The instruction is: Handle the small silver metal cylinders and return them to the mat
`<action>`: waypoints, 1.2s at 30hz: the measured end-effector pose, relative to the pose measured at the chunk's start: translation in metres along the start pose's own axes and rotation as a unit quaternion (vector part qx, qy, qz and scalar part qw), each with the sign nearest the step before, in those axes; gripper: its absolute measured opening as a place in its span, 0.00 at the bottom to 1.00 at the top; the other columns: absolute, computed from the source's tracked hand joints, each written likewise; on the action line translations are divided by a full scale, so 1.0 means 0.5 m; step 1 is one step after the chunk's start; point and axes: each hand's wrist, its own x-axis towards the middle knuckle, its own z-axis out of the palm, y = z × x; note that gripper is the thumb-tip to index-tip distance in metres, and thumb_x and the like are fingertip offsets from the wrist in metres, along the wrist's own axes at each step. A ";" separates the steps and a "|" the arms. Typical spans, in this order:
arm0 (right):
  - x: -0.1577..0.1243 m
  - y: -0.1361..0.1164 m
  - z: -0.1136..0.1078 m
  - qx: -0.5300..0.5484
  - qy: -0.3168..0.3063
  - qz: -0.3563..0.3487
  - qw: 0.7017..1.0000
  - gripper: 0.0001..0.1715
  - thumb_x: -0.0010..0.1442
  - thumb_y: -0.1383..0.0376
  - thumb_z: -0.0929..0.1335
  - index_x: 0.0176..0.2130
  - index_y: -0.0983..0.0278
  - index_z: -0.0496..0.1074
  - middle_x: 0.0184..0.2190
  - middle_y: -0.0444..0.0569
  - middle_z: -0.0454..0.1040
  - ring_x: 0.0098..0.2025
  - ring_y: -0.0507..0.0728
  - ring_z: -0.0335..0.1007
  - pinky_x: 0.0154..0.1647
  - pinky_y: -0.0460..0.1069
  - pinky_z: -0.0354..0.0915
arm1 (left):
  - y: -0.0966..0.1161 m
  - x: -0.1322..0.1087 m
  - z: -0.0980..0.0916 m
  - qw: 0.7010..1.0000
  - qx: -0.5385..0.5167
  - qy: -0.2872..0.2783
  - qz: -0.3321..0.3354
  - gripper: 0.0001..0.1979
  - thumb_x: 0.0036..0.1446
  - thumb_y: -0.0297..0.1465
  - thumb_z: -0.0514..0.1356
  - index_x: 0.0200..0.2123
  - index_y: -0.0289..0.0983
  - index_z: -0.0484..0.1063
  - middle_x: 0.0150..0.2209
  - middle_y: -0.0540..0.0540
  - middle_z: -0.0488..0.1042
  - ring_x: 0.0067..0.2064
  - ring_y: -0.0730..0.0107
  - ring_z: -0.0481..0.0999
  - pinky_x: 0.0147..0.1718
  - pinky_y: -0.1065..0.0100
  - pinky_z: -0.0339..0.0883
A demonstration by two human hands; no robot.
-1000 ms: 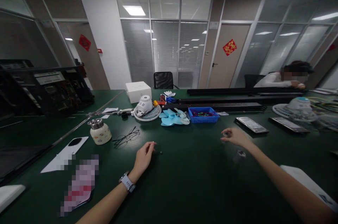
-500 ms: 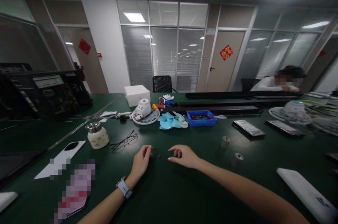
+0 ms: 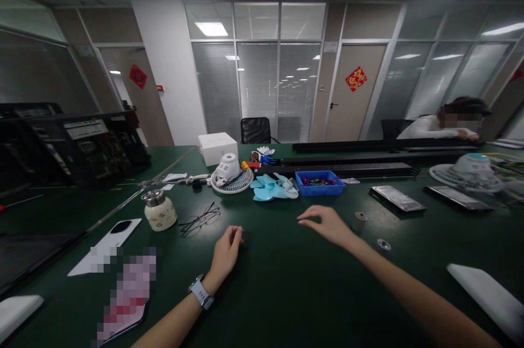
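Observation:
My left hand [image 3: 226,251] rests on the green table [image 3: 286,293] with its fingertips pinched together; what they hold, if anything, is too small to see. My right hand [image 3: 327,225] hovers just above the table in the middle, thumb and forefinger pinched and pointing left. It is nearest a small grey cylinder [image 3: 360,220] and a flat round disc [image 3: 383,243] to its right. Beyond the hands lie light-blue fan blades [image 3: 273,187], a blue tray [image 3: 319,183] of small parts and a white fan grille with motor [image 3: 231,173].
Glasses [image 3: 200,219], a small lidded jar [image 3: 159,210] and a white phone [image 3: 107,239] lie to the left. Long black rails [image 3: 347,165] cross the back. Two flat devices [image 3: 397,199] and another fan [image 3: 466,170] sit right. A person [image 3: 438,125] sits far right.
My right hand left the cylinder, swept left to a tiny dark piece by my left hand, then drew back right and up, pinched. That piece no longer shows on the table.

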 end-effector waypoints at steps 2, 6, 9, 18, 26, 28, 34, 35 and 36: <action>-0.036 0.071 -0.105 -0.069 0.073 0.086 0.991 0.16 0.56 0.52 0.67 0.38 0.56 0.79 0.39 0.47 0.77 0.42 0.59 0.72 0.46 0.52 0.64 | 0.002 0.001 0.001 1.000 0.003 -0.005 -0.001 0.20 0.61 0.47 0.47 0.38 0.38 0.68 0.29 0.48 0.75 0.33 0.63 0.75 0.33 0.66 0.63; -0.096 0.212 -0.219 -0.142 0.105 0.206 0.963 0.16 0.52 0.53 0.68 0.36 0.57 0.80 0.39 0.48 0.79 0.43 0.61 0.73 0.45 0.53 0.66 | 0.006 0.002 0.004 1.000 0.016 -0.001 -0.001 0.19 0.61 0.47 0.47 0.38 0.39 0.68 0.28 0.49 0.75 0.31 0.63 0.75 0.32 0.66 0.63; -0.114 0.267 -0.224 -0.127 0.094 0.226 0.961 0.17 0.51 0.53 0.68 0.36 0.58 0.80 0.39 0.47 0.79 0.42 0.61 0.74 0.45 0.53 0.67 | 0.005 0.002 0.004 1.000 0.017 0.002 0.001 0.19 0.61 0.47 0.47 0.37 0.39 0.68 0.29 0.49 0.75 0.32 0.63 0.75 0.31 0.67 0.63; -0.113 0.257 -0.209 -0.115 0.070 0.254 0.958 0.19 0.51 0.51 0.67 0.37 0.58 0.80 0.38 0.47 0.80 0.41 0.61 0.75 0.43 0.51 0.67 | 0.002 0.001 0.003 1.000 0.021 -0.001 -0.006 0.20 0.61 0.47 0.47 0.39 0.39 0.69 0.30 0.48 0.76 0.33 0.63 0.76 0.34 0.66 0.65; -0.101 0.244 -0.209 -0.102 0.045 0.273 0.956 0.18 0.48 0.51 0.70 0.35 0.57 0.80 0.34 0.46 0.80 0.39 0.61 0.76 0.41 0.50 0.68 | 0.003 0.000 0.000 1.000 0.025 -0.008 0.001 0.18 0.61 0.46 0.47 0.39 0.39 0.69 0.30 0.48 0.76 0.34 0.64 0.76 0.35 0.66 0.64; -0.101 0.246 -0.212 -0.098 0.046 0.279 0.954 0.18 0.49 0.51 0.69 0.36 0.57 0.80 0.33 0.47 0.80 0.39 0.61 0.76 0.42 0.50 0.68 | 0.003 0.000 0.001 1.000 0.025 -0.008 0.002 0.18 0.61 0.45 0.48 0.39 0.39 0.69 0.30 0.49 0.76 0.33 0.64 0.76 0.34 0.67 0.64; -0.110 0.252 -0.222 -0.111 0.066 0.268 0.955 0.20 0.49 0.50 0.68 0.35 0.60 0.80 0.32 0.48 0.80 0.37 0.62 0.76 0.40 0.51 0.68 | 0.005 0.001 0.003 0.999 0.032 -0.011 0.000 0.18 0.61 0.46 0.48 0.38 0.39 0.69 0.29 0.50 0.75 0.32 0.65 0.75 0.32 0.68 0.63; -0.112 0.251 -0.223 -0.114 0.060 0.260 0.957 0.21 0.49 0.49 0.69 0.34 0.60 0.80 0.31 0.48 0.80 0.37 0.62 0.76 0.39 0.51 0.68 | 0.005 0.001 0.003 0.999 0.034 -0.012 0.000 0.18 0.61 0.45 0.48 0.37 0.39 0.69 0.29 0.50 0.75 0.32 0.65 0.74 0.32 0.68 0.63; -0.114 0.249 -0.224 -0.117 0.058 0.255 0.958 0.21 0.48 0.49 0.69 0.35 0.60 0.80 0.31 0.48 0.80 0.37 0.62 0.76 0.39 0.51 0.68 | 0.005 0.001 0.003 0.999 0.035 -0.012 0.001 0.18 0.61 0.45 0.48 0.37 0.39 0.68 0.29 0.49 0.75 0.32 0.65 0.74 0.32 0.68 0.63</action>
